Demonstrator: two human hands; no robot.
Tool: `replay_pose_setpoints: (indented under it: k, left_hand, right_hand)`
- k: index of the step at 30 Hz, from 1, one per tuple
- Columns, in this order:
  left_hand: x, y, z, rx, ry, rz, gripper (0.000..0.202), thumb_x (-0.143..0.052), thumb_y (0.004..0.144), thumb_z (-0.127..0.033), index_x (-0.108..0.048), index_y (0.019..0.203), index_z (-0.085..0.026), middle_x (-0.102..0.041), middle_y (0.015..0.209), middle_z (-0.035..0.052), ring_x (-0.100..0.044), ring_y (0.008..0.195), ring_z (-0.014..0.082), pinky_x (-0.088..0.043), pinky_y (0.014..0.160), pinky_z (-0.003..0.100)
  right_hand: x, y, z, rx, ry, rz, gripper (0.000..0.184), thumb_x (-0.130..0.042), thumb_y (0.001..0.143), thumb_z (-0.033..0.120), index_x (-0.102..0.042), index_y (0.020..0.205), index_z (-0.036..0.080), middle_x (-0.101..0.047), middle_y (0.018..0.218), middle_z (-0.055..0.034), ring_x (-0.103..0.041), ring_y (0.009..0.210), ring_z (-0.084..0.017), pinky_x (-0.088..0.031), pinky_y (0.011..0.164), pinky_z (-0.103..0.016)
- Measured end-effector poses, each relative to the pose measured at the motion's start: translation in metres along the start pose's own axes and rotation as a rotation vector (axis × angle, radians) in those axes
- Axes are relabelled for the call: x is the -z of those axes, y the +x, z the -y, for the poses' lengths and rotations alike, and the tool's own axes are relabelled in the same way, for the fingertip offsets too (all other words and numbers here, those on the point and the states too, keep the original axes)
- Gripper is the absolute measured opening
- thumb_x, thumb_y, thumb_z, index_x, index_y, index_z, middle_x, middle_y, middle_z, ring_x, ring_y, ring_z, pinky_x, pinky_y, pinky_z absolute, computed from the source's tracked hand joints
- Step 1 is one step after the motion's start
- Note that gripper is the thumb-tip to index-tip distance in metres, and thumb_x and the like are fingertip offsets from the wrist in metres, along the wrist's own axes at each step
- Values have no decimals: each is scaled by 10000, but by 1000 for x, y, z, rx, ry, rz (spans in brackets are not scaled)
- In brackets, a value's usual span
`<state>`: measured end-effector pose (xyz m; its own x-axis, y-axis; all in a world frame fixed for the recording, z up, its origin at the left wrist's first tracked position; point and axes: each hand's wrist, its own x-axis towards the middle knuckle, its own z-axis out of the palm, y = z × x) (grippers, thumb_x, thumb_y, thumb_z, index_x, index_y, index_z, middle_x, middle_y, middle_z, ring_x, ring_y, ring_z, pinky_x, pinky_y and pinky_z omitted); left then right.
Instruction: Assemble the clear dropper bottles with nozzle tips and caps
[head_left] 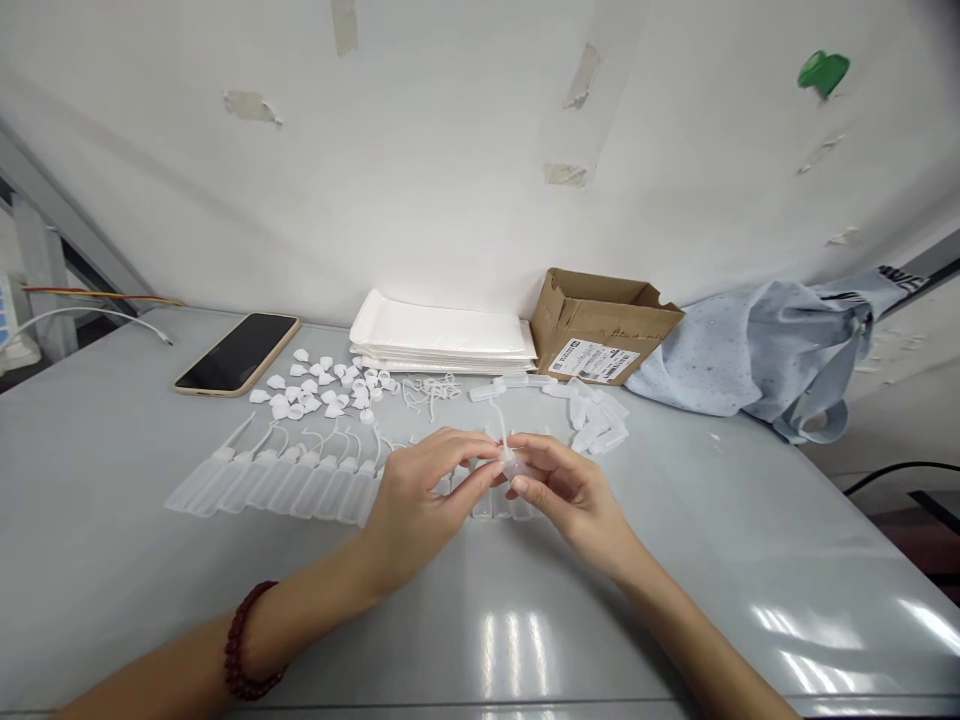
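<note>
Bottle [514, 465] between left hand [420, 498] and right hand [581, 500], pinched by the fingertips of both; thin strand [502, 424] uppermost.

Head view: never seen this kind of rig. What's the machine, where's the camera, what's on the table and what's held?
There is no machine: you see a person's bare left hand and right hand. The one picture comes from a camera worn on that person's head, looking forward and down.

Both hands pinch a small translucent bottle with a thin pale strand rising from its top.

On the grey table, similar bottles lie in a row, with a loose pile of translucent pieces to the right. Behind are white caps, a phone, stacked white envelopes, an open cardboard box and pale blue fabric.
</note>
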<state>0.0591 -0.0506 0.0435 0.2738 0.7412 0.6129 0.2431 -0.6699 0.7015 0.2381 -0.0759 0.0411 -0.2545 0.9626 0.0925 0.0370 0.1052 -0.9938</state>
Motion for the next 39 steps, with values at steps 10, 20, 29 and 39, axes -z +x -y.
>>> replay_pose_setpoints:
  k: [10,20,29,39]
  left_hand:
    - [-6,-7,9,-284,179,62,269,-535,865,-82,-584,1100,-205,-660,1000,94,-625,884,190,-549,745,342]
    - [-4,-7,7,-223,162,152,362,-577,856,-131,-484,1199,-196,-626,1021,88,-582,935,202,-519,794,348]
    - [-6,-5,3,-108,274,252,522,-698,773,-280,-450,1223,-184,-581,1069,98,-462,1028,267,-452,857,408]
    - [-9,-5,-1,-190,322,242,360,-649,793,-196,-510,1123,-156,-601,1018,81,-462,988,250,-426,853,397]
  right_hand:
    - [-1,2,6,-113,208,61,257,-596,868,352,-505,1083,244,-659,917,-20,-620,727,-147,-482,755,-335]
    - [0,3,1,-159,387,108,253,-600,875,325,-486,1079,228,-642,1099,-85,-663,934,-220,-489,810,-374]
    - [0,2,4,-181,461,149,238,-592,885,298,-495,1085,214,-611,1161,-106,-668,967,-232,-508,782,-359]
    - [5,3,13,-173,67,39,240,-668,805,364,-541,933,205,-596,863,-8,-610,719,-139,-477,653,-269]
